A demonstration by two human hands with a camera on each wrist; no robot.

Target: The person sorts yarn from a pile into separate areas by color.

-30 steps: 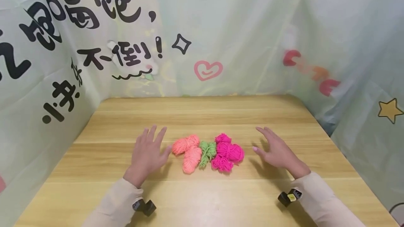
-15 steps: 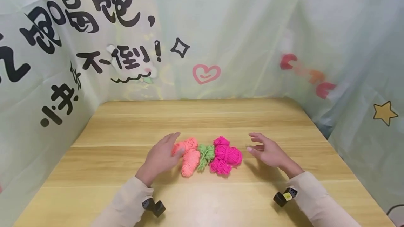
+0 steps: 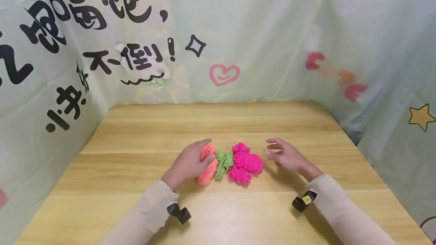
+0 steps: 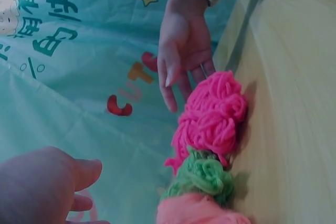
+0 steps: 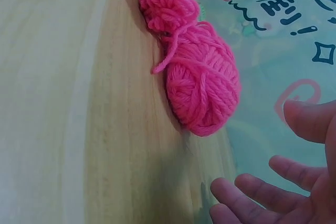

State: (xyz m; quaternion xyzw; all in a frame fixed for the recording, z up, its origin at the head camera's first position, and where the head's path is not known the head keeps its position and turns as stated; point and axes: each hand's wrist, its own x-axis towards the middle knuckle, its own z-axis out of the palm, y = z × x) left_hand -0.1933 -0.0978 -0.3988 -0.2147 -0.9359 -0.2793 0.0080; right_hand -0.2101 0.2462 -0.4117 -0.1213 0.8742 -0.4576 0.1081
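Observation:
Balls of coral yarn (image 3: 208,172), a green yarn bundle (image 3: 224,162) and a cluster of magenta yarn (image 3: 248,164) lie side by side on the wooden table. In the head view my left hand (image 3: 190,161) is over the coral yarn and hides part of it. The left wrist view shows that hand's thumb apart from the coral yarn (image 4: 197,211), holding nothing. To the right of the magenta yarn is my right hand (image 3: 287,157), fingers loosely bent, nothing in them. A gap separates it from the magenta ball (image 5: 202,80) in the right wrist view.
The wooden table (image 3: 218,211) ends at the back and sides against hanging printed cloth (image 3: 265,41). Small black cameras are strapped to the left sleeve (image 3: 143,211) and the right sleeve (image 3: 344,207).
My left hand has moved right, from beside the coral yarn to over it. My right hand has shifted slightly left toward the magenta yarn. The yarn has stayed in place.

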